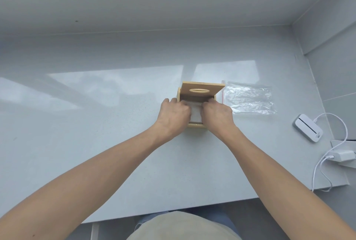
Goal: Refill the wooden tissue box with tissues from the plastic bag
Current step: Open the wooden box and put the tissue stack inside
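The wooden tissue box (pixel 194 125) stands in the middle of the counter with its hinged lid (pixel 202 90) tipped up and back, the oval slot facing me. A white stack of tissues (pixel 196 111) lies inside the box. My left hand (pixel 173 113) and my right hand (pixel 216 113) rest over the box's left and right sides, fingers curled down onto the tissues. The clear plastic bag (pixel 250 98) lies flat and looks empty just right of the box.
The pale counter (pixel 96 124) meets walls at the back and right. A white device (pixel 308 130) with a cable and a white charger plug (pixel 343 155) sit near the right edge. The counter's front edge runs close to my body.
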